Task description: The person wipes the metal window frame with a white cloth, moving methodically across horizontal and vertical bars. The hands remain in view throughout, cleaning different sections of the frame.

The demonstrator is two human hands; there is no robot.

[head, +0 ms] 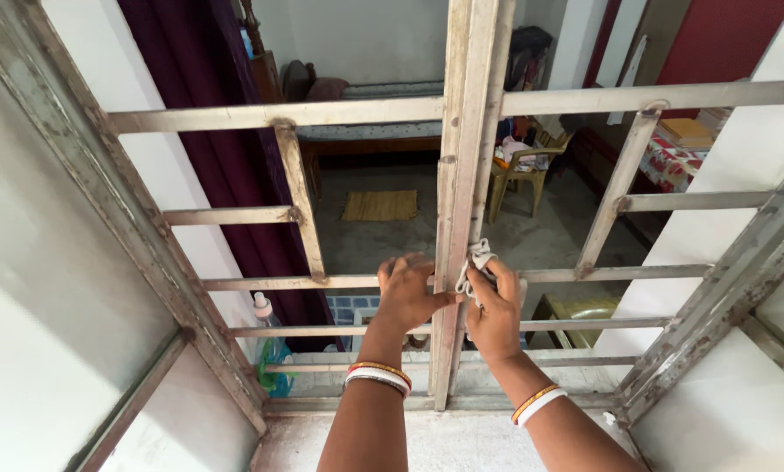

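Pinching a small white cloth (474, 265) against the central upright of a grey window grille (458, 175), the right hand (494, 316) is closing thumb and fingers on the crumpled fabric, which is sitting at the upright's right face, about level with the lower crossbar.

Left hand (407, 295): pressing flat on the same upright from the other side, fingertips curled round the metal, grasping the bar and not the cloth. Bangles on both wrists.

Cloth: judged light, soft and limp (bunching readily, no stiffness); best taken by a gathered fold near its middle. It is unlikely to slip on the rough, flaking paint.

Surroundings: a green bottle (270, 350) is standing by the grille's lower left corner; a plastic chair (523, 170) and a straw mat (380, 205) are showing in the room beyond.
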